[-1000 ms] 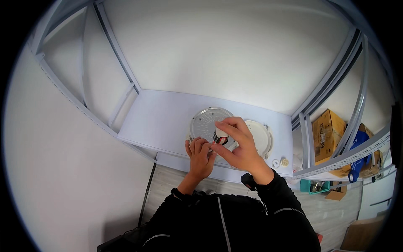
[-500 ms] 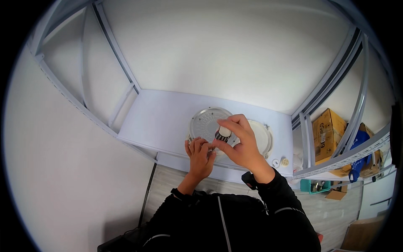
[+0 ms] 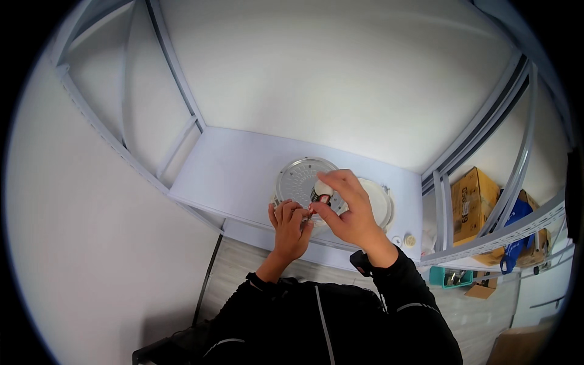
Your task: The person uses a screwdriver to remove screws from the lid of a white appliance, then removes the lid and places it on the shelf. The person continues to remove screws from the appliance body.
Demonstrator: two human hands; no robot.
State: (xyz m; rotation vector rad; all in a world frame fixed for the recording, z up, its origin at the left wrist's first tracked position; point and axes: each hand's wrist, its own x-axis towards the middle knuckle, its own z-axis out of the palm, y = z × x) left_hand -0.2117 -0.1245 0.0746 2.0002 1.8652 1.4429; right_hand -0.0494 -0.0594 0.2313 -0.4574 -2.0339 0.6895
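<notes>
My right hand (image 3: 353, 210) is closed around a short white cylinder (image 3: 322, 191), bottle-like, with a black and red printed band. It tilts down toward my left fingertips. My left hand (image 3: 289, 228) rests at the near edge of a round silver plate (image 3: 295, 176) dotted with small holes or spots in rings. The left fingers are bent together beside the cylinder's lower end, and what they pinch is too small to make out. Partly behind my right hand, a round white dish-like cover (image 3: 380, 204) lies on the pale shelf (image 3: 234, 164).
Two small round pieces, one white (image 3: 397, 241) and one yellowish (image 3: 410, 241), sit at the shelf's front right. Metal frame posts (image 3: 443, 207) flank the shelf. To the right are cardboard boxes (image 3: 471, 204), a blue bag (image 3: 517, 228) and a teal bin (image 3: 451, 277).
The cylinder has turned in my right hand, so red now shows on its band, and it leans a little differently. My left hand stays nearly in place. The view has shifted slightly.
</notes>
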